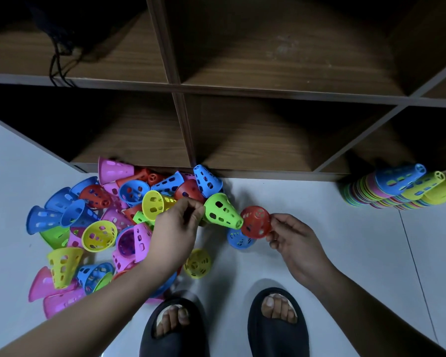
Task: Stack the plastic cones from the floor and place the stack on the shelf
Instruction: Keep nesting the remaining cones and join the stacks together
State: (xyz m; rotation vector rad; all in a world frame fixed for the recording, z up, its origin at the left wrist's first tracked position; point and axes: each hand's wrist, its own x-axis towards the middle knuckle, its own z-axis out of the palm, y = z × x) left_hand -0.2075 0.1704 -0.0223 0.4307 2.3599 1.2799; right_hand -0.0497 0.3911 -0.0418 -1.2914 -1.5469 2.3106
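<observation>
Pinching green cone point(223, 211) rim: left fingers point(194, 207) | right fingers point(278, 220) pinch red cone point(256, 222)

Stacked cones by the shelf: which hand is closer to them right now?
Right. The right hand, pinching a red cone, is left of the stacked cones; the left hand, gripping a green cone, is farther left, above the loose pile.

Green cone point(223, 212), red cone point(256, 222); floor pile point(93, 228) pink, blue, yellow; brown wood-grain shelf point(268, 140); black slippers point(174, 333).
</observation>
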